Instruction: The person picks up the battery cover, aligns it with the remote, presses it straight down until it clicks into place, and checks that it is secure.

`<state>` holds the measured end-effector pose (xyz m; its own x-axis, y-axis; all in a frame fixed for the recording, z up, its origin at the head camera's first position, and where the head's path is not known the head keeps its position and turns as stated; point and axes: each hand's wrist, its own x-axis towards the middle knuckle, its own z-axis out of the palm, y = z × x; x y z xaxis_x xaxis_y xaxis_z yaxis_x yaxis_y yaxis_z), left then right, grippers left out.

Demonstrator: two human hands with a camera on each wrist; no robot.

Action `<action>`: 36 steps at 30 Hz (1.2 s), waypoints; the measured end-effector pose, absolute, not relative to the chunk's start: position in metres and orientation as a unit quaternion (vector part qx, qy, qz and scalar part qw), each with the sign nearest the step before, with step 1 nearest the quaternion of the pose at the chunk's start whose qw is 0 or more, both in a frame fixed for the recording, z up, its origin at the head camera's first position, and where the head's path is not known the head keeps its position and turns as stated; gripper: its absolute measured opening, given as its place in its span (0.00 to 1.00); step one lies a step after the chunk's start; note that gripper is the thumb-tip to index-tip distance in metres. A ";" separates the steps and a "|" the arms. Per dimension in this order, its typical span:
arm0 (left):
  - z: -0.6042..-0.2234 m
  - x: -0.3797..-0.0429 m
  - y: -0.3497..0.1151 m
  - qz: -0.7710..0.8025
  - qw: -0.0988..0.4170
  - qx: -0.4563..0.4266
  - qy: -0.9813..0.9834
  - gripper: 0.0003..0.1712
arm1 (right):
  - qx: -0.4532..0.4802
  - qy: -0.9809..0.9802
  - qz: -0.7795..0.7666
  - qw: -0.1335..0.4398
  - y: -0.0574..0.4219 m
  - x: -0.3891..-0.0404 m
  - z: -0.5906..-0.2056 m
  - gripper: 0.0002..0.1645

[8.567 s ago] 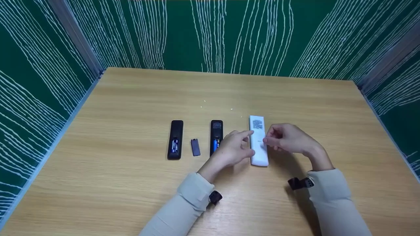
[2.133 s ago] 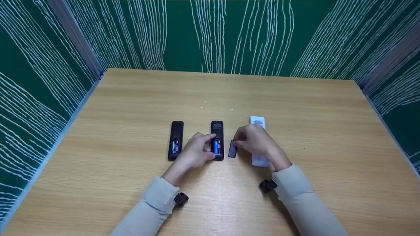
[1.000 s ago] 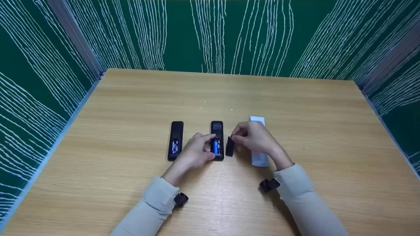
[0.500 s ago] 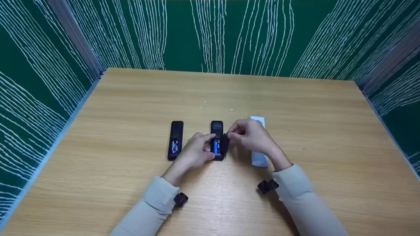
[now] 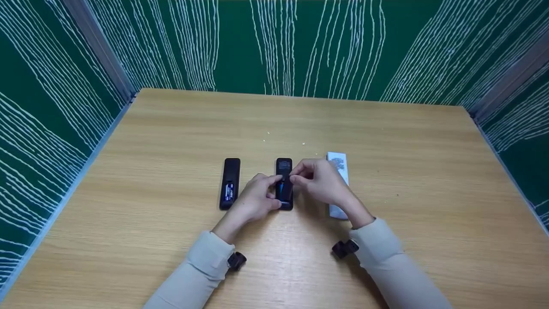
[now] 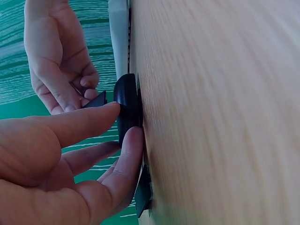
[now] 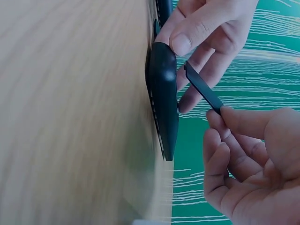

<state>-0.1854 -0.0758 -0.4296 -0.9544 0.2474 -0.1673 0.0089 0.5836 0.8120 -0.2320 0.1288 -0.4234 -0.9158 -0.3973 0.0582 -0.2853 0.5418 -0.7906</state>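
Observation:
A black remote control [image 5: 284, 165] lies back up on the table, a blue battery partly showing in its compartment. My left hand [image 5: 255, 197] grips this remote near its lower half, thumb and fingertips against it. Between thumb and forefinger, my right hand [image 5: 321, 180] pinches a thin black battery cover [image 7: 202, 88]. The cover is tilted over the compartment, and the right wrist view shows it apart from the remote's back. Farther left lies a second black remote [image 5: 231, 171] with its batteries exposed. Beneath my left hand, a dark flat cover [image 6: 144, 192] rests on the table.
A white remote control [image 5: 338, 161] lies to the right, partly behind my right hand. Small white crumbs [image 5: 303, 143] dot the wooden table [image 5: 206, 120] farther back. Green walls with white lines [image 5: 240, 47] enclose the far side and both flanks.
My left hand has gone from the white remote to the middle black one. My right hand has taken up the battery cover and carried it left, from beside that remote to over its compartment.

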 end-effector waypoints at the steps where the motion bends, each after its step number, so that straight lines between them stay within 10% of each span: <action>1: -0.430 -0.185 -0.076 0.450 0.132 0.073 0.880 0.43 | -0.196 0.876 -0.437 0.063 0.128 -0.232 -0.424 0.03; 36: -0.431 -0.186 -0.076 0.444 0.135 0.072 0.883 0.43 | -0.202 0.882 -0.424 0.042 0.125 -0.233 -0.431 0.03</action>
<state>-0.1864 -0.0757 -0.4314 -0.9530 0.2476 -0.1746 0.0075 0.5954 0.8034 -0.2328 0.1251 -0.4309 -0.9151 -0.3912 0.0973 -0.3203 0.5588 -0.7650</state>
